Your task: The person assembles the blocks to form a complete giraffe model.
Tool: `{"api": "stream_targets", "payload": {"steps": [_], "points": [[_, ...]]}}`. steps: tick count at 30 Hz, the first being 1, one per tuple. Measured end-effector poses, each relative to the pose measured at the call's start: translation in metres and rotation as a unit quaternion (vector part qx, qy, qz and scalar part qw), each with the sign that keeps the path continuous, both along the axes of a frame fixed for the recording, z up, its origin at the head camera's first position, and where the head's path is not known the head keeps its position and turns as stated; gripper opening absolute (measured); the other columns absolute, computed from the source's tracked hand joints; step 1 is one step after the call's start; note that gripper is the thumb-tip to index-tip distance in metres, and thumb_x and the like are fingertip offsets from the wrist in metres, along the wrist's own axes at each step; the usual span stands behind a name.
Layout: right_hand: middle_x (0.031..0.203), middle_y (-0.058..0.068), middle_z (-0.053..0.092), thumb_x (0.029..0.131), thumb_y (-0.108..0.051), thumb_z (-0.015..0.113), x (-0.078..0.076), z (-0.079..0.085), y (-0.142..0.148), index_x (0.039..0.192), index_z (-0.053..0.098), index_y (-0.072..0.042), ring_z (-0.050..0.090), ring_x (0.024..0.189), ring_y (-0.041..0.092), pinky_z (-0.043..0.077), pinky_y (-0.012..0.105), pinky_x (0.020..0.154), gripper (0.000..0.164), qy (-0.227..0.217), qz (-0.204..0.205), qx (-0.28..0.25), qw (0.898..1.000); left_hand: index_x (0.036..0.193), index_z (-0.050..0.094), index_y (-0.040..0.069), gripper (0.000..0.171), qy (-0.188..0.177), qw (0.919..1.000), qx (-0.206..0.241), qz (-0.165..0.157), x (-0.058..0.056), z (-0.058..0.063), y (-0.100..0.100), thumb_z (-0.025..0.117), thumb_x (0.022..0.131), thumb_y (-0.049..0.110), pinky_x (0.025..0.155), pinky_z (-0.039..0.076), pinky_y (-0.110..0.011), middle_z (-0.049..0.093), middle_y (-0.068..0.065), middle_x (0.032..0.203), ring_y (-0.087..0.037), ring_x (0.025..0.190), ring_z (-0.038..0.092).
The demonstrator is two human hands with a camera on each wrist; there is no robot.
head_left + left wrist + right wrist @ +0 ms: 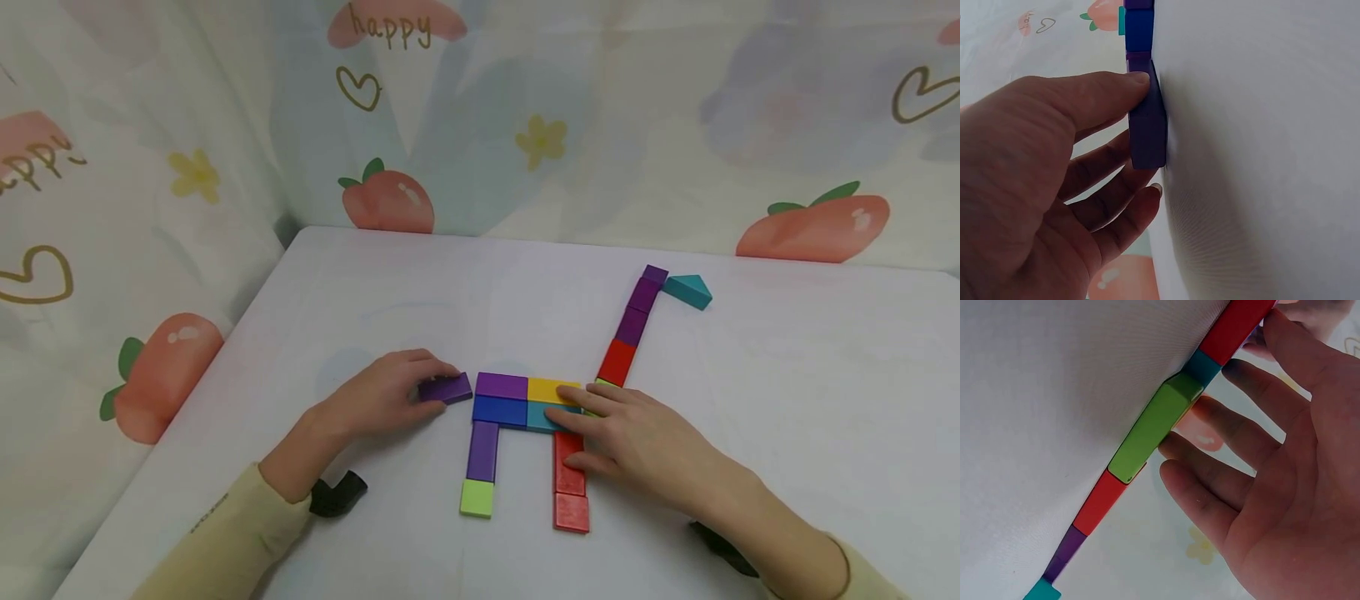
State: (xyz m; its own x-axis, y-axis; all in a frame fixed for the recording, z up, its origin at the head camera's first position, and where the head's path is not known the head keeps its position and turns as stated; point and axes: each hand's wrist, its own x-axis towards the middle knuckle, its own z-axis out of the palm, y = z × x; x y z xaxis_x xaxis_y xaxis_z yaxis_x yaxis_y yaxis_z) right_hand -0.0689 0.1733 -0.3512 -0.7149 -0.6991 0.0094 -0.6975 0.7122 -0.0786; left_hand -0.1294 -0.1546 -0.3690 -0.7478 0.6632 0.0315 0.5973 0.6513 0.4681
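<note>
In the head view my left hand [386, 396] pinches a purple block [450, 388] between thumb and fingers, just left of a flat figure of coloured blocks. The left wrist view shows the thumb along this purple block [1147, 137], low at the white surface. My right hand [648, 442] spreads its fingers over the figure, touching the yellow block [543, 389], the teal block [538, 417] and a red block [567, 479]. Left of these lie another purple block [502, 384] and a blue block [500, 410]. The green block [1154, 431] is partly hidden by the right hand in the head view.
Two legs reach toward me, ending in a lime block [477, 498] and a red block [572, 512]. A slanted row with a red block [618, 361] and purple blocks ends beside a teal triangle [688, 290]. Printed cloth [600, 125] hangs behind the white table [390, 275].
</note>
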Motion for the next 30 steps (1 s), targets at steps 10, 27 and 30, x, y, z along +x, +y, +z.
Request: {"api": "stream_targets", "payload": {"steps": [10, 27, 30], "points": [[0.137, 0.013, 0.061, 0.091, -0.041, 0.074, 0.0006, 0.0002, -0.0011, 0.137, 0.066, -0.018, 0.056, 0.126, 0.039, 0.050, 0.053, 0.098, 0.052, -0.001, 0.000, 0.003, 1.000, 0.129, 0.069, 0.011, 0.039, -0.006, 1.0000, 0.003, -0.005, 0.0004, 0.0002, 0.0012, 0.077, 0.091, 0.014, 0.087, 0.054, -0.029, 0.067, 0.001, 0.116, -0.011, 0.101, 0.060], [0.137, 0.013, 0.061, 0.091, -0.040, 0.075, -0.0003, -0.0004, -0.0019, 0.137, 0.066, -0.017, 0.056, 0.125, 0.039, 0.050, 0.051, 0.098, 0.052, 0.005, 0.005, 0.000, 1.000, 0.131, 0.067, 0.011, 0.043, 0.004, 1.0000, -0.008, 0.002, 0.0000, 0.0003, -0.0004, 0.079, 0.090, 0.017, 0.091, 0.053, -0.032, 0.066, 0.001, 0.118, -0.013, 0.105, 0.060], [0.138, 0.013, 0.060, 0.091, -0.041, 0.075, 0.0002, 0.0007, -0.0020, 0.138, 0.065, -0.018, 0.055, 0.126, 0.039, 0.050, 0.052, 0.098, 0.053, -0.011, -0.003, -0.002, 1.000, 0.132, 0.067, 0.013, 0.046, 0.020, 0.9995, -0.012, 0.020, 0.0017, -0.0008, -0.0036, 0.080, 0.089, 0.022, 0.096, 0.052, -0.035, 0.065, 0.000, 0.122, -0.016, 0.112, 0.060]]}}
